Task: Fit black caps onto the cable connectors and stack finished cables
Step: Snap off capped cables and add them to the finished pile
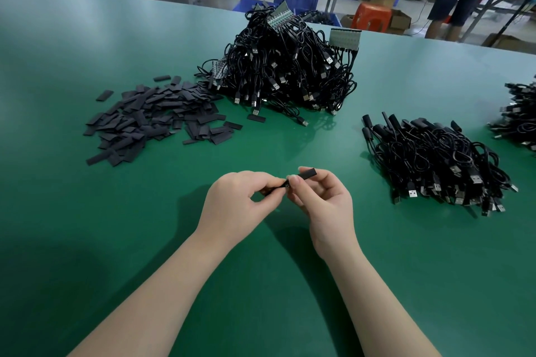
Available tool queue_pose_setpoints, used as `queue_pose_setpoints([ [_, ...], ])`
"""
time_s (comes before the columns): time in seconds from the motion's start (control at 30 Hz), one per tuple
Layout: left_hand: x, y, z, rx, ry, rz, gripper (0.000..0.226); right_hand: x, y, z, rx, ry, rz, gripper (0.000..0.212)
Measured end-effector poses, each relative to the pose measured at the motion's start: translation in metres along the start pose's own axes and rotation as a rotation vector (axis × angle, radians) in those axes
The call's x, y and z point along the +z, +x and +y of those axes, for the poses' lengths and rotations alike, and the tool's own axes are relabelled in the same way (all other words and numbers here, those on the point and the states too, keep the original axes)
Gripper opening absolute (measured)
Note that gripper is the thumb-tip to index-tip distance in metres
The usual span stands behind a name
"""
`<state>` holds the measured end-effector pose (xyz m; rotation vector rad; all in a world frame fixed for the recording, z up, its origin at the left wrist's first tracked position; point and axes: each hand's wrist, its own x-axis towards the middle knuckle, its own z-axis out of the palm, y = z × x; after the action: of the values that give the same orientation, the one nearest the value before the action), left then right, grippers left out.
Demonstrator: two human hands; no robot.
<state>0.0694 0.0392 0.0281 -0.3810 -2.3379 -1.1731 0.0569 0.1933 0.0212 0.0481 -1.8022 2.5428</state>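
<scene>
- Right hand [324, 206]: fingers [298, 182] pinch a black cap [308, 174], its open end turned toward the left hand.
- Left hand [240, 200]: fingers pinch a cable connector [272, 190]; the tip seems to meet the cap mouth, though the joint is partly hidden.
- Step in hand: judged as seating the cap. Line both pieces on one axis, push straight, avoid twisting.
- Loose caps [153, 116]: heaped on the green tabletop [87, 211], far left.
- Uncapped cables [284, 72]: large pile at centre back.
- Finished cables [435, 159]: stack to the right, well apart from the hands.
</scene>
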Motion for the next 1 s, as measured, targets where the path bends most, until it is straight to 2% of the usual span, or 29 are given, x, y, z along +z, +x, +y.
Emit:
queue_pose_setpoints([
  [0.1, 0.0, 0.0, 0.0, 0.032, 0.003, 0.028, 0.013, 0.0, 0.001, 0.0, 0.006, 0.007, -0.016, 0.012],
  [0.4, 0.002, -0.001, -0.003, 0.068, 0.061, 0.072, 0.015, 0.003, 0.001, 0.001, 0.011, -0.018, -0.013, 0.012],
  [0.57, 0.002, 0.0, 0.0, 0.034, 0.041, 0.055, 0.013, 0.005, -0.002, 0.0, -0.049, -0.049, 0.027, 0.026],
  [0.8, 0.004, -0.001, 0.003, 0.005, 0.053, 0.062, 0.013, 0.015, -0.011, 0.003, -0.189, -0.277, 0.121, 0.041],
  [1.0, 0.003, -0.001, 0.004, -0.029, 0.035, 0.065, 0.015, 0.016, -0.011, 0.004, -0.2, -0.311, 0.078, 0.047],
])
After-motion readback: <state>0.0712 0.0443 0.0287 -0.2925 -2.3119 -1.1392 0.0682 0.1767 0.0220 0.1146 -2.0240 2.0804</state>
